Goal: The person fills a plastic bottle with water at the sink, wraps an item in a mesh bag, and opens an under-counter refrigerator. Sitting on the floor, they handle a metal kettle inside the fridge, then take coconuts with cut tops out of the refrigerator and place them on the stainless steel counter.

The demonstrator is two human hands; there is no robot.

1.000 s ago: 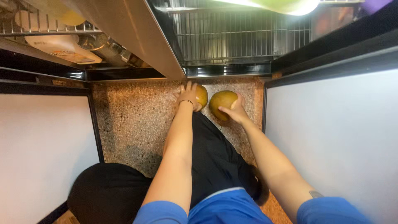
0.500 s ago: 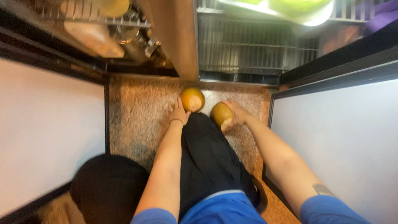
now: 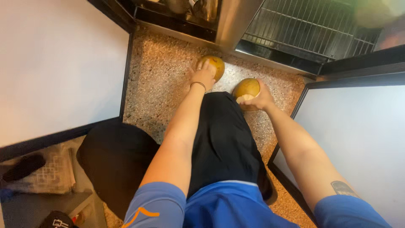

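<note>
- Left hand point(image 3: 203, 77): fingers spread apart and laid over the near side of a round yellow-brown melon point(image 3: 215, 65); a thin dark band circles the wrist.
- Right hand point(image 3: 260, 98): fingers curled around the right side of a second melon point(image 3: 245, 88), thumb toward the pale patch on its near face; the grip is closed on the fruit.
- Both melons lie on the speckled floor point(image 3: 164, 80), just beside each other but apart, the left-hand one slightly farther out from the person.
- Beyond the fingertips: the lower edge of a steel cabinet point(image 3: 236, 19) and a wire rack point(image 3: 308, 29) with dark framing beneath.
- Between the two forearms, behind the fingers: a black-trousered knee point(image 3: 223, 139) pointing toward the melons.
- To the left of the left fingers: a white panel with a dark frame point(image 3: 55, 67).
- To the right of the right fingers: a second white panel point(image 3: 358, 139), likewise dark-edged.
- Nearest the camera: blue sleeves point(image 3: 158, 207) and a blue shirt hem.
</note>
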